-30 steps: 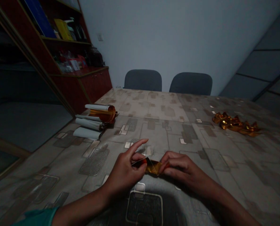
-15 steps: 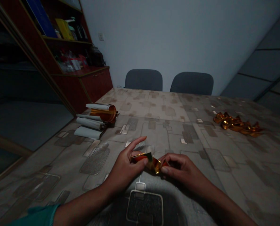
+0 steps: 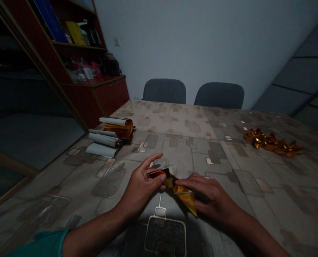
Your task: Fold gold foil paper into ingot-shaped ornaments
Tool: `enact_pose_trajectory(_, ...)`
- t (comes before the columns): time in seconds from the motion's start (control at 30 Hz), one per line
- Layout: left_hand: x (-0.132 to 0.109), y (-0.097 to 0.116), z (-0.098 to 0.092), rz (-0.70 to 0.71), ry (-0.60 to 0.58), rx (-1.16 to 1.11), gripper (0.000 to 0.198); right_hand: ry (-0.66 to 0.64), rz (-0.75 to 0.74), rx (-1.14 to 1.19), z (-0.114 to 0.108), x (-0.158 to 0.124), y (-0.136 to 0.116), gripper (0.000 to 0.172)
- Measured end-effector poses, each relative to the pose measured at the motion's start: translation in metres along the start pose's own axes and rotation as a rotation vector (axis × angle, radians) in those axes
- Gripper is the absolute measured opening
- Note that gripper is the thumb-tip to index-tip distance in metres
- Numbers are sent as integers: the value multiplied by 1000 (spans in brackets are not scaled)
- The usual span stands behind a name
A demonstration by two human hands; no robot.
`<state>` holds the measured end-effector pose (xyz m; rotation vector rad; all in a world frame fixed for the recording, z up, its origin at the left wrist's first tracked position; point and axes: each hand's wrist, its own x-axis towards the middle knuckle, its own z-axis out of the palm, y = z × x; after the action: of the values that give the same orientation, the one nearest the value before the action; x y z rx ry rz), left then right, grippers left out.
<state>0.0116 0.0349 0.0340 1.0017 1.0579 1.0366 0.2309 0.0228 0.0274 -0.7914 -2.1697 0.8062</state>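
A folded piece of gold foil (image 3: pixel 179 189) with a dark red reverse runs between my hands, its pointed end hanging toward me. My left hand (image 3: pixel 141 189) pinches its left end between thumb and fingers, with the index finger lifted away. My right hand (image 3: pixel 209 198) lies over the right part, fingertips on the fold and thumb hidden underneath. The foil's lower tip sticks out below these fingers. Both hands are just above the table's near edge.
Several white paper rolls (image 3: pixel 102 140) and a curled gold foil sheet (image 3: pixel 118 128) lie at the table's left. A heap of folded gold foil pieces (image 3: pixel 272 144) lies at the right. Two dark chairs (image 3: pixel 164 91) stand beyond the patterned table (image 3: pixel 191 150), near a red cabinet (image 3: pixel 94 92).
The foil has opened out, and a long pointed flap now hangs toward me. My right hand has flattened over it and moved slightly right. My view has shifted slightly.
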Motion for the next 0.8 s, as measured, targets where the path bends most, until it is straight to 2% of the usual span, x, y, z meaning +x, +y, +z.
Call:
enact_pose_trajectory(0.1,0,0,0,1,-19,16,71,2,-59,-3,-2,2,0,18)
enact_pose_trajectory(0.2,0,-2,1,-16,-49,5,75,1,-118,5,-4,4,0,22)
enact_pose_trajectory(0.4,0,-4,1,-7,-54,-12,77,-70,-100,29,-10,4,-2,23)
enact_pose_trajectory(0.63,-3,-1,3,-17,-33,19,75,-99,54,140,-7,2,-5,21)
enact_pose_trajectory(0.8,-2,-6,5,-33,-36,-13,77,19,184,108,4,4,-4,24)
